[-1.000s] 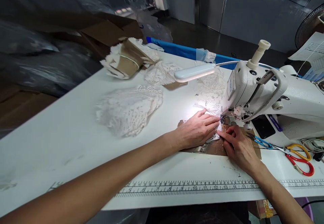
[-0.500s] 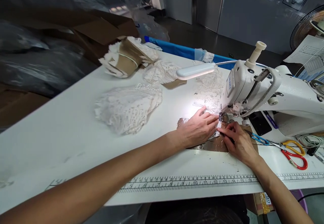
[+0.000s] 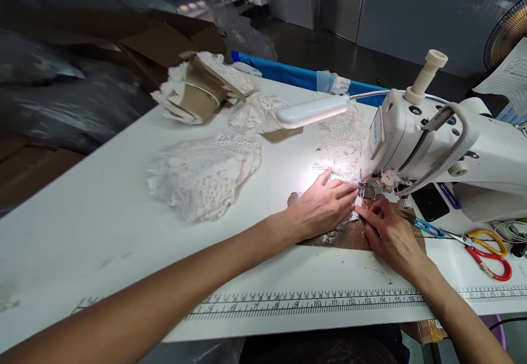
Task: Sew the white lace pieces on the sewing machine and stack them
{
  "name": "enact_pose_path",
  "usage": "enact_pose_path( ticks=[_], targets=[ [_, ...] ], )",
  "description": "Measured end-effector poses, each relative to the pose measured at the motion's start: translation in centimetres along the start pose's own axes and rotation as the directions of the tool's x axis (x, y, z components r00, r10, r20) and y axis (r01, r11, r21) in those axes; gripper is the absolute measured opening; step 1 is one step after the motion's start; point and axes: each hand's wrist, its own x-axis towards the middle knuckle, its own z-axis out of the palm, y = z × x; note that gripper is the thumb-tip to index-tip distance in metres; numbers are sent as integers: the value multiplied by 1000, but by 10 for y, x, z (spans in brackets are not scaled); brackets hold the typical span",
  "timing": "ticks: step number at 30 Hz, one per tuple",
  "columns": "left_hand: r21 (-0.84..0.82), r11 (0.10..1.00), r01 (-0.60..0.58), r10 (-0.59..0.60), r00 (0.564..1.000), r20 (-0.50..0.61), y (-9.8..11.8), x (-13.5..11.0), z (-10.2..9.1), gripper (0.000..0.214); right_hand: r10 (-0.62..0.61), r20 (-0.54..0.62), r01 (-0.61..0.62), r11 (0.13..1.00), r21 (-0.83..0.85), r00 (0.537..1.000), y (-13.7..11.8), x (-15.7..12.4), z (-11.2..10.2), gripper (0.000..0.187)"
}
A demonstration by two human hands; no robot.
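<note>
My left hand (image 3: pixel 323 206) lies flat on a piece of white lace (image 3: pixel 351 216) beside the presser foot (image 3: pixel 364 190) of a white sewing machine (image 3: pixel 405 133). Its fingers are stretched out towards the needle area. Just in front of the foot, my right hand (image 3: pixel 387 229) pinches the near edge of that lace between thumb and forefinger. Under both hands is a brown, shiny plate (image 3: pixel 340 238) strewn with thread bits. More white lace (image 3: pixel 341 133) spreads out behind the foot. My fingers hide most of the piece being held.
A stack of lace pieces (image 3: pixel 206 177) lies to the left, a tied lace bundle (image 3: pixel 201 89) behind it. A lamp (image 3: pixel 313 112) hangs over the table. Blue thread snips (image 3: pixel 428 227), red-and-yellow scissors (image 3: pixel 489 248) and a phone (image 3: pixel 430 202) lie right. A printed ruler (image 3: pixel 296 301) lines the front edge.
The view has shifted slightly, so the machine and scissors appear a little farther right. Both hands keep nearly the same place and pose at the presser foot.
</note>
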Motion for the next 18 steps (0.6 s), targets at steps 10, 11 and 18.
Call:
enact_pose_path(
  ticks=[10,11,18],
  targets=[
    [15,998,67,-67,998,-22,-6,7,3,34,46,19,-45,997,-65,999,1,13,2,42],
    [13,997,72,-72,997,-33,-6,7,4,34,39,4,-39,998,-49,999,2,13,3,41],
    [47,992,115,-106,980,-168,-5,4,-1,30,177,-171,-133,961,241,969,22,3,3,37]
  ],
)
